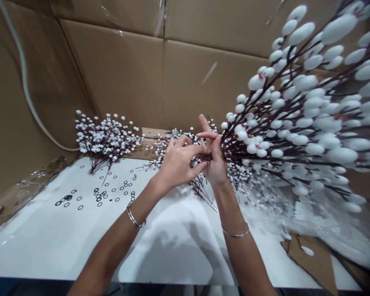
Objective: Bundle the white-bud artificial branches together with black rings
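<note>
A large bunch of artificial white berry stems [308, 123] with dark brown stalks spreads out to the right. My right hand [216, 164] is closed around the narrow gathered end of the stalks, thumb up and a finger or two raised. Against that same end my left hand [180, 162] pinches with thumb and fingers; whether a small ring is also between them is hidden. Many small black rings [100, 197] lie scattered on the white table [49, 242] to the left.
A smaller bunch of white berry stems [107, 137] rests at the back left. More berry stems lie behind and under my hands. Cardboard walls [117, 74] enclose the back and left. Clear plastic wrap [327, 222] and a cardboard piece [311, 255] are at the right.
</note>
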A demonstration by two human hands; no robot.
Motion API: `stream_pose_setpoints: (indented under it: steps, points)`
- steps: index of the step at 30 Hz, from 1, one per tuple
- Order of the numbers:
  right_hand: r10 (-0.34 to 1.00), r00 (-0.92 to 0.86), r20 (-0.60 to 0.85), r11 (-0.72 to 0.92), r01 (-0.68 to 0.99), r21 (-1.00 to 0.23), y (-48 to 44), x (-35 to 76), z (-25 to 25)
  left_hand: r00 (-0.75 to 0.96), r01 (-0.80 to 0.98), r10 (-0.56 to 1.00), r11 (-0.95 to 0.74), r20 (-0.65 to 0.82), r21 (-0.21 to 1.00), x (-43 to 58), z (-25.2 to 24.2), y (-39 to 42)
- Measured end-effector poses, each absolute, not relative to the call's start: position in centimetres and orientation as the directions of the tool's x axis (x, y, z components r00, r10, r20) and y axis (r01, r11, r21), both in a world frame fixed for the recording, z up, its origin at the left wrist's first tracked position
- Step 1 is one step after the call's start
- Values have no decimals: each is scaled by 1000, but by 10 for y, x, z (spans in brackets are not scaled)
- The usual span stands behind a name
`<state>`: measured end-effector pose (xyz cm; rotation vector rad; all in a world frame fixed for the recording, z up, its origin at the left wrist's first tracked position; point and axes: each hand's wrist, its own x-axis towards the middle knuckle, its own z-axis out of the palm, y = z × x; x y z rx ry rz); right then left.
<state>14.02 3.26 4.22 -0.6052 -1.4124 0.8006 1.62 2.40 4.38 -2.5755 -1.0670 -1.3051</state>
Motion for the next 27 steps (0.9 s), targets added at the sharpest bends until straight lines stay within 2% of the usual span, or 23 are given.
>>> stream_pose_setpoints:
  steps: [5,11,15,19,22,27]
  points:
    - [729,-62,681,668,-147,-729,38,141,39,407,606,568,-754,715,253,16,45,25]
    - [738,-126,663,651,-126,-748,37,141,42,418,500,454,-838,787,218,12,44,31]
    - [757,-121,642,627,-137,-767,35,140,45,368,529,437,-824,820,202,12,41,33]
    - [807,-109,580,559,-174,-811,34,137,42,343,598,390,-792,855,121,11,41,33]
    - [838,-18,545,528,-225,-819,35,135,37,339,630,391,-769,856,102,10,43,32]
    - [832,129,539,554,-243,-797,38,134,31,321,634,456,-754,830,169,14,46,26]
